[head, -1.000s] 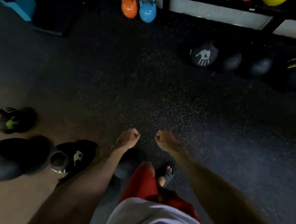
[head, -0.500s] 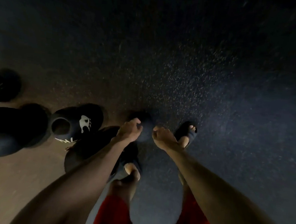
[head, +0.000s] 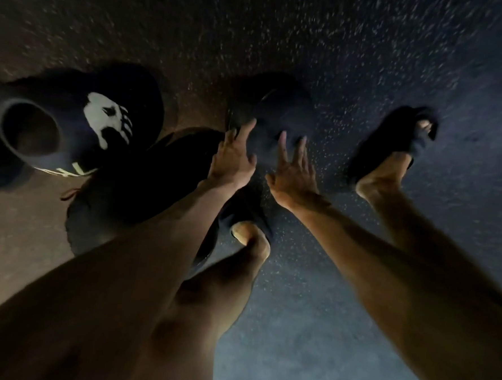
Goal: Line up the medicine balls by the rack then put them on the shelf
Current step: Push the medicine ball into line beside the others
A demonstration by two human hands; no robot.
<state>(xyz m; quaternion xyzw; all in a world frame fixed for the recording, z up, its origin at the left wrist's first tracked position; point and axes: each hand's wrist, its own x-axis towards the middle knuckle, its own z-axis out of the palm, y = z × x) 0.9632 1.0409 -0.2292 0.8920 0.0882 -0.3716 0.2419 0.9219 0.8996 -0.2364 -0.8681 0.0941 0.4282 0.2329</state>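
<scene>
Head view: left hand (head: 234,159) and right hand (head: 293,169) spread wide, apart, gripping nothing yet, flanking dark medicine ball (head: 281,109) on speckled floor (head: 370,50). Cup opposite sides low, bend knees, lift close before carrying toward rack.

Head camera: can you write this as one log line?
target: dark round medicine ball | left hand: open, by ball | right hand: open, by ball | grip: not yet

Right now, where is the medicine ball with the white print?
Head view, left side: the ball with the white print lies on the floor, left of the left hand, beside another dark ball under the left forearm.
</scene>
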